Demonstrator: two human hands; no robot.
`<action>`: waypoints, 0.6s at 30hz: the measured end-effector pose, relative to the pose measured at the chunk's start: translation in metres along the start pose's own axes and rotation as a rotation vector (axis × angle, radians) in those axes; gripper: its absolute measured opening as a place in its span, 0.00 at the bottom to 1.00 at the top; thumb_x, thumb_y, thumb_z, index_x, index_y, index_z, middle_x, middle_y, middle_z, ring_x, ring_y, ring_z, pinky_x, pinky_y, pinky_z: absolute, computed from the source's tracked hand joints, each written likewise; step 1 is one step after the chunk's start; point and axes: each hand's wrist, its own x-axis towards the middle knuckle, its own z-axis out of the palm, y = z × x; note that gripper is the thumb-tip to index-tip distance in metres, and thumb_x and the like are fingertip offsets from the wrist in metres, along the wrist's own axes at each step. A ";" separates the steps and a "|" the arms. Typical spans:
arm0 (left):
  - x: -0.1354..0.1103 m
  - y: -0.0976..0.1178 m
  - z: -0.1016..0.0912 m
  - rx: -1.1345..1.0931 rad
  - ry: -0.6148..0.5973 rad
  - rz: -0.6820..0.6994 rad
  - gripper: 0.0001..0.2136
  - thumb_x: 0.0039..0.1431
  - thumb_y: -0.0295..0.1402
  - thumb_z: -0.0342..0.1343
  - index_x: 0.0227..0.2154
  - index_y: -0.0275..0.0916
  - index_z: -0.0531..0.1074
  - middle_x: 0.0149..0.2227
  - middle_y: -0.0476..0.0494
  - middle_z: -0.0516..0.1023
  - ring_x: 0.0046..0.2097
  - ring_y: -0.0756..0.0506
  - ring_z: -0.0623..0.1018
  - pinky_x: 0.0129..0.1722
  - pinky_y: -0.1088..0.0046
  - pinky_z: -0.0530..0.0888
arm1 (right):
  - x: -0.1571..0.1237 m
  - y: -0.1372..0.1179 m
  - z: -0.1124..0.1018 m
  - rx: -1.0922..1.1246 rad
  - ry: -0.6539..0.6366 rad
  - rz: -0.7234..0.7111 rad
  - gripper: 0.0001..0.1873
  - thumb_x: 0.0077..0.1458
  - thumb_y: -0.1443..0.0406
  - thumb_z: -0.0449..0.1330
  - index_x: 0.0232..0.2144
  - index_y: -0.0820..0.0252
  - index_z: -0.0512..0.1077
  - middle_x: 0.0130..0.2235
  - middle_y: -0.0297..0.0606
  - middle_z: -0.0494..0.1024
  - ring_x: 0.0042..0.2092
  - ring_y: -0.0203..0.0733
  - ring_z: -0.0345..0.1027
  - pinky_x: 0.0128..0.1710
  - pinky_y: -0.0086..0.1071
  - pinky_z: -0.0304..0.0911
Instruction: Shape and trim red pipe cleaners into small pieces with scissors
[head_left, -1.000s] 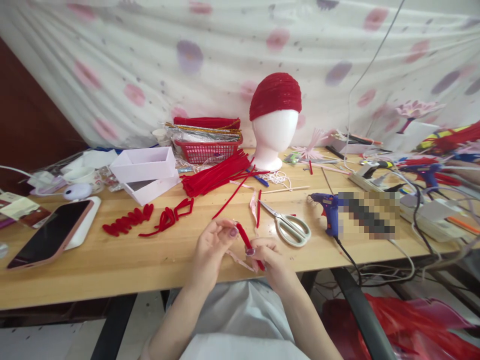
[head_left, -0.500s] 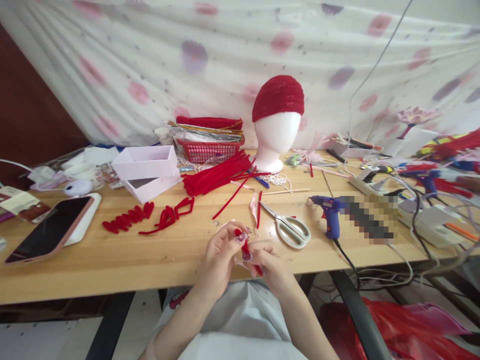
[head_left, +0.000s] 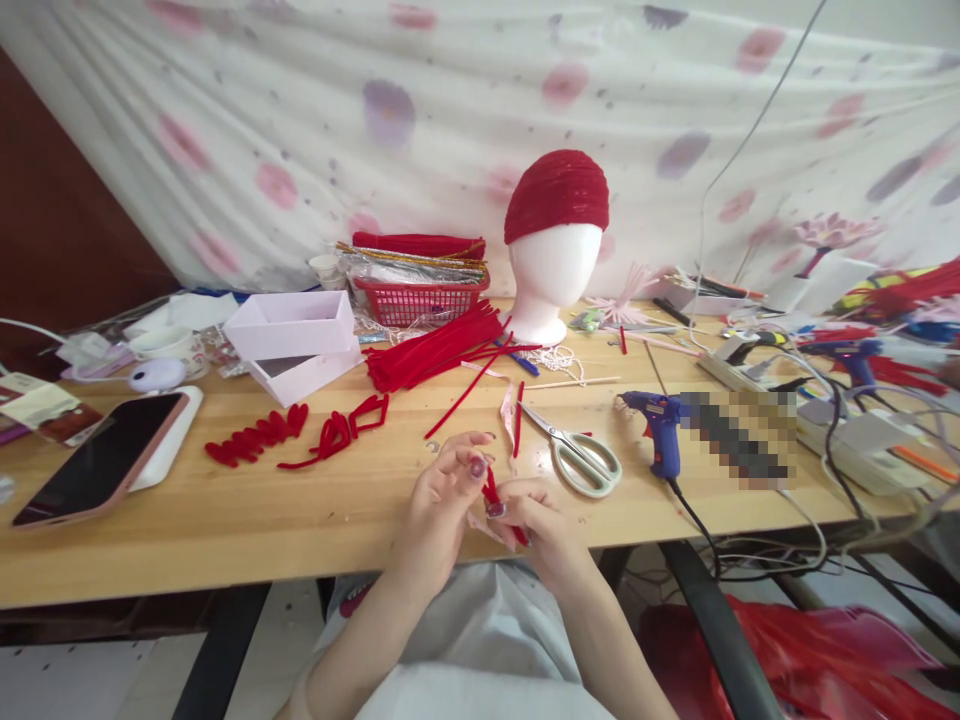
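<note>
In front of my lap, at the table's front edge, my right hand [head_left: 538,522] is closed, its thumb and fingers pinching a folded red pipe cleaner [head_left: 490,488]. My left hand [head_left: 442,492] is at the upper end of that piece, thumb and fingertips drawn together on it; the exact contact is partly hidden. A pale pink strip [head_left: 486,530] shows beneath the hands. Just beyond them lie scissors [head_left: 583,462] with pale green handles, a short red pipe cleaner piece [head_left: 519,420] and a pink printed strip [head_left: 507,408].
Left are bent red pipe cleaner shapes [head_left: 256,436], a phone [head_left: 101,458] and a white box [head_left: 291,325]. Behind sit a bundle of red pipe cleaners [head_left: 435,347], a red basket [head_left: 424,302] and a foam head [head_left: 553,270] with red covering. A blue glue gun [head_left: 663,432] and cords lie right.
My left thumb and fingers have shifted slightly up on the red pipe cleaner, and more of it shows between my hands. My right hand has stayed nearly in place.
</note>
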 end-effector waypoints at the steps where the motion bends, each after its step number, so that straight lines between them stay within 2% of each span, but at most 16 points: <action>1: -0.002 -0.004 -0.001 0.064 0.012 0.030 0.12 0.49 0.40 0.69 0.31 0.38 0.77 0.40 0.43 0.77 0.35 0.49 0.74 0.36 0.74 0.70 | 0.000 0.000 0.000 0.010 0.004 0.002 0.14 0.40 0.66 0.56 0.07 0.59 0.64 0.12 0.29 0.58 0.19 0.32 0.46 0.22 0.32 0.41; 5: -0.008 -0.015 -0.001 0.181 -0.017 -0.018 0.16 0.54 0.45 0.64 0.41 0.40 0.77 0.40 0.43 0.78 0.38 0.46 0.76 0.40 0.71 0.72 | -0.001 -0.003 0.002 0.034 0.026 0.011 0.15 0.41 0.64 0.56 0.08 0.58 0.61 0.12 0.28 0.56 0.19 0.32 0.45 0.22 0.31 0.41; 8: -0.004 -0.012 -0.001 0.203 -0.022 0.006 0.15 0.56 0.45 0.62 0.39 0.40 0.75 0.41 0.44 0.78 0.43 0.46 0.76 0.45 0.70 0.71 | -0.001 -0.004 0.000 0.013 0.048 0.013 0.14 0.40 0.65 0.56 0.07 0.58 0.61 0.12 0.28 0.56 0.19 0.32 0.44 0.22 0.31 0.40; 11: 0.007 0.007 -0.009 0.239 0.119 0.216 0.12 0.54 0.42 0.65 0.31 0.41 0.71 0.46 0.48 0.77 0.46 0.49 0.75 0.48 0.74 0.68 | -0.002 -0.004 -0.002 -0.019 0.055 0.018 0.13 0.37 0.66 0.55 0.06 0.58 0.60 0.12 0.28 0.55 0.19 0.31 0.43 0.22 0.32 0.39; 14: 0.018 0.031 -0.024 0.300 0.310 0.468 0.12 0.53 0.43 0.66 0.31 0.41 0.72 0.42 0.50 0.78 0.43 0.50 0.75 0.48 0.75 0.68 | -0.002 -0.003 -0.003 -0.041 0.061 0.026 0.14 0.38 0.65 0.55 0.07 0.58 0.59 0.12 0.28 0.56 0.19 0.32 0.44 0.22 0.32 0.39; 15: 0.019 0.035 -0.029 0.330 0.328 0.495 0.12 0.53 0.44 0.65 0.32 0.41 0.74 0.40 0.49 0.78 0.41 0.50 0.75 0.47 0.75 0.68 | -0.002 -0.002 -0.003 -0.047 0.058 0.030 0.14 0.39 0.64 0.55 0.07 0.58 0.60 0.13 0.28 0.56 0.19 0.32 0.45 0.22 0.32 0.40; 16: 0.018 0.037 -0.033 0.364 0.298 0.470 0.12 0.55 0.44 0.64 0.32 0.40 0.75 0.38 0.49 0.78 0.40 0.50 0.74 0.47 0.75 0.68 | -0.002 -0.002 -0.003 -0.054 0.052 0.033 0.15 0.40 0.64 0.56 0.08 0.58 0.60 0.13 0.29 0.57 0.20 0.32 0.45 0.23 0.32 0.40; 18: 0.013 0.033 -0.037 0.419 0.179 0.329 0.13 0.57 0.45 0.62 0.34 0.39 0.78 0.35 0.47 0.78 0.38 0.49 0.74 0.44 0.74 0.69 | -0.002 0.000 -0.003 -0.065 0.028 0.040 0.15 0.41 0.63 0.57 0.08 0.58 0.61 0.13 0.29 0.58 0.20 0.32 0.46 0.23 0.32 0.41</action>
